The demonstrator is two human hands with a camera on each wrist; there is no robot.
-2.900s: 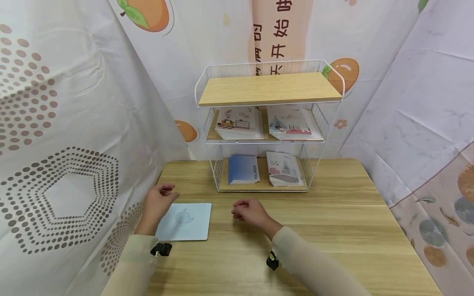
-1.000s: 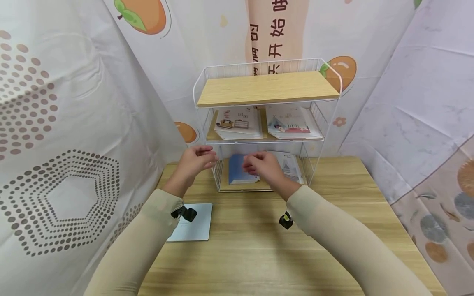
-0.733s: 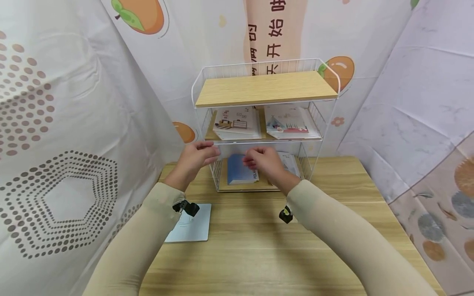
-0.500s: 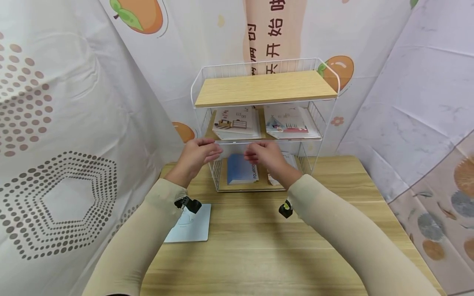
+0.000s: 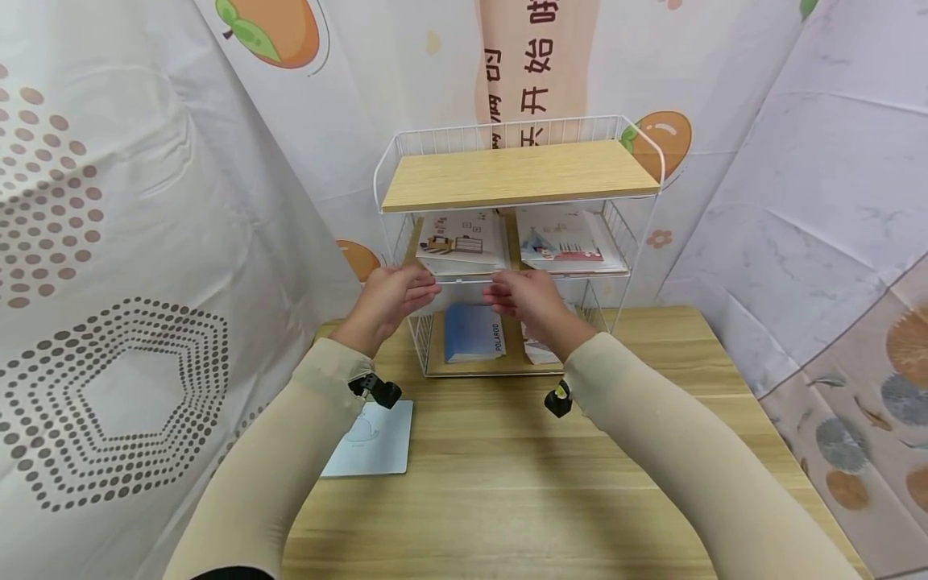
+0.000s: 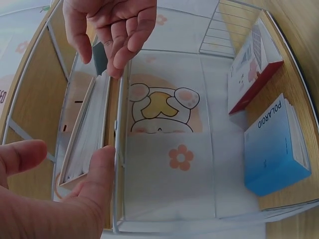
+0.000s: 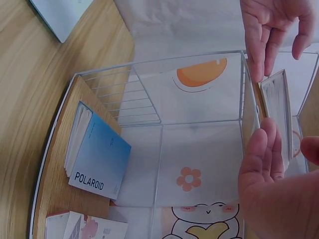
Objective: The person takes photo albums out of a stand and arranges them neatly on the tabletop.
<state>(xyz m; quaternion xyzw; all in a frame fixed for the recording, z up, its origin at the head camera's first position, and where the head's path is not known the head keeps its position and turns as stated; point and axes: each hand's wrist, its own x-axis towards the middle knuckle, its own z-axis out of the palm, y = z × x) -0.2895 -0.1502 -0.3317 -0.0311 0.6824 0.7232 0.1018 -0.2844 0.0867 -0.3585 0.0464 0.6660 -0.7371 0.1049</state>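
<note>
My left hand (image 5: 391, 302) and right hand (image 5: 529, 298) are at the front edge of the middle shelf of a white wire rack (image 5: 518, 173), one at each lower corner of the left stack of albums (image 5: 464, 235). The top album has a pale cover with a small building drawing. In the left wrist view, my left fingers (image 6: 99, 174) reach along the shelf edge, thumb apart, beside the stack (image 6: 87, 129). Extended fingers of my right hand (image 7: 279, 189) lie along the same edge in the right wrist view, its thumb also apart. Neither hand grips anything.
A second pale stack (image 5: 569, 238) lies on the right of the middle shelf. Below are a blue POLAROID album (image 5: 474, 332) and a partly hidden white album (image 5: 535, 350). A light-blue board with a whale drawing (image 5: 384, 443) lies on the wooden table (image 5: 464, 515).
Both hands have moved forward and up from over the table to the middle shelf's edge. Over the last second they rise slightly past the lower shelf. The albums have not moved.
</note>
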